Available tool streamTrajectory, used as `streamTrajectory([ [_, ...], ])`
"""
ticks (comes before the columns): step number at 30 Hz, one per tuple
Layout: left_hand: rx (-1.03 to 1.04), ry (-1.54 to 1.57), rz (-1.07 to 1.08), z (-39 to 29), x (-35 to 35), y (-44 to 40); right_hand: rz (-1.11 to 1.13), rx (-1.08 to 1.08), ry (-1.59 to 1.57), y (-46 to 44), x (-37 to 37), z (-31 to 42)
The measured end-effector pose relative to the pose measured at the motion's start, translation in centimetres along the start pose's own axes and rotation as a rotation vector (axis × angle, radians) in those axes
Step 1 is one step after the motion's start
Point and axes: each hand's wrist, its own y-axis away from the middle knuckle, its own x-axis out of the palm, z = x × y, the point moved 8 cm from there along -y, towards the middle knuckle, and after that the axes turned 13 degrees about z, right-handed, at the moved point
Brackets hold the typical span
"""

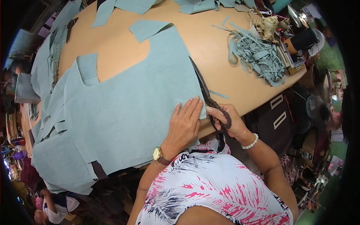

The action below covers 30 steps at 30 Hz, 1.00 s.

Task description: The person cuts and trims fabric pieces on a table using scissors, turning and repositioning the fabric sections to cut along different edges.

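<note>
A large blue-green cloth piece (123,97) lies spread over the table, with neck and arm cutouts along its upper edge. My left hand (184,125) rests flat on its lower right corner, fingers stretched out and a gold watch on the wrist. At the cloth's right edge, my right hand (228,122) is wrapped round the handles of long dark scissors (204,88). The blades point up and away along that edge, and their tips touch or nearly touch the cloth. A thin blue-green strip (218,94) lies just right of the blades.
A heap of narrow cloth strips (262,56) lies at the table's right, near a white container (256,30) and a black cylindrical object (301,40). More cloth lies at the far edge and left. The table's edge (258,102) runs beside my right hand. Another person (56,208) is at lower left.
</note>
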Motion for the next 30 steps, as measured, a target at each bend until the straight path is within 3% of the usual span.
streamTrajectory([
  [18, 0.008, 0.01, -0.02, 0.0, -0.4, 0.6, -0.021, -0.03, 0.082, -1.8, -0.2, 1.6],
  [30, 0.009, 0.013, -0.027, -0.3, -0.8, 0.9, -0.058, -0.062, -0.039, -3.6, -0.5, 3.0],
])
